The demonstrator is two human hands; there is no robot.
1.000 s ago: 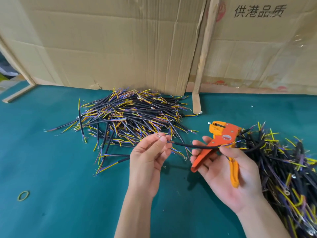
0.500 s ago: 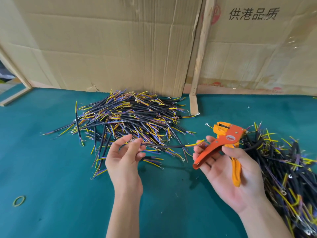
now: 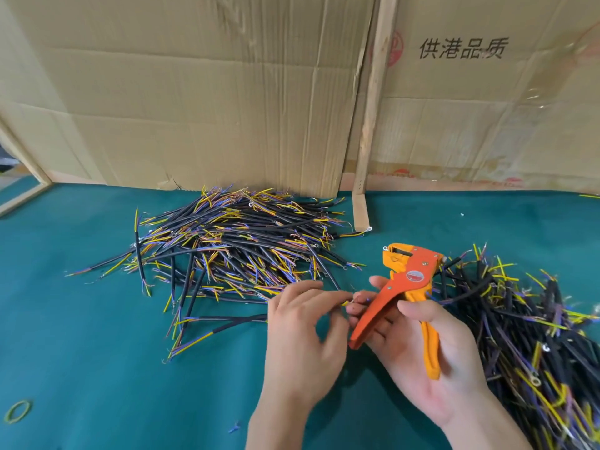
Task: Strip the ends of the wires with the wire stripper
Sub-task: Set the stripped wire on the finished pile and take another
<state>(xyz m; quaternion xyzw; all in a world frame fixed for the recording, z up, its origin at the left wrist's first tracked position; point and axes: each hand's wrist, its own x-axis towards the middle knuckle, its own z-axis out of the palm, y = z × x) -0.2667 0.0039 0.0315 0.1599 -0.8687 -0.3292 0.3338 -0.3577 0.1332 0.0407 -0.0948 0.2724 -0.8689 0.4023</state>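
Note:
My right hand grips an orange wire stripper by its handles, jaws pointing up and away. My left hand has its fingertips against the right hand's fingertips, just left of the tool. There it pinches the yellow tip of a wire that carries a small ring terminal. A black cable curves out from behind the stripper toward the right pile. One heap of black cables with yellow and blue cores lies at the centre left. Another heap lies at the right.
The teal table cover carries a green rubber band at the near left and small blue insulation scraps. Cardboard sheets and a wooden strip wall off the back.
My left hand carried a cable away to the left heap, let it go, and has come back to my right hand's fingertips. The stripper has barely moved.

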